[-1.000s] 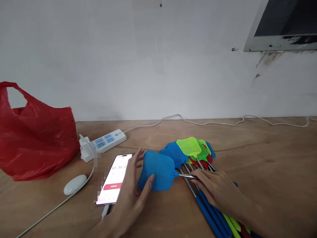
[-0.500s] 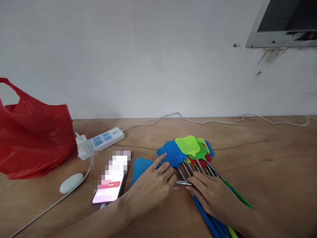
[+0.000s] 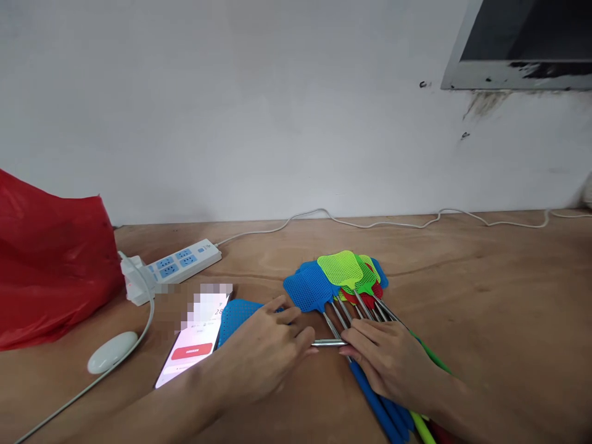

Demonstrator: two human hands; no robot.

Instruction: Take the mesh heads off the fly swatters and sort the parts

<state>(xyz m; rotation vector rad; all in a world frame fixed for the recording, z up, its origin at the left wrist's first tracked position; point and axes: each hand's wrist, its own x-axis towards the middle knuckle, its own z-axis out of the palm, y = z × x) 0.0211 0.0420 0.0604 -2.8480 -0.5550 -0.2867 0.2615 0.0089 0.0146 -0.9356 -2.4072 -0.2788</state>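
A blue fly swatter (image 3: 238,317) lies crosswise, its mesh head at the left and overlapping the phone's edge. My left hand (image 3: 271,348) is closed on it just past the head. My right hand (image 3: 386,357) pinches the same swatter's thin metal rod further right; a short shiny stretch of rod (image 3: 328,343) shows between both hands. Behind and beneath my right hand lies a fanned pile of fly swatters, with a blue head (image 3: 308,288), a yellow-green head (image 3: 340,269), green and red ones. Their blue handles (image 3: 374,398) and others point toward me, partly hidden by my right hand.
A lit phone (image 3: 192,348) lies left of my left hand. Further left are a white rounded device (image 3: 112,353) with a cable and a red plastic bag (image 3: 55,265). A white power strip (image 3: 185,262) sits behind the phone; its cord (image 3: 370,225) runs along the wall.
My left hand and the held blue swatter's head have shifted left, over the phone's edge. Slightly more rod shows between my hands. The view has turned a little to the right.
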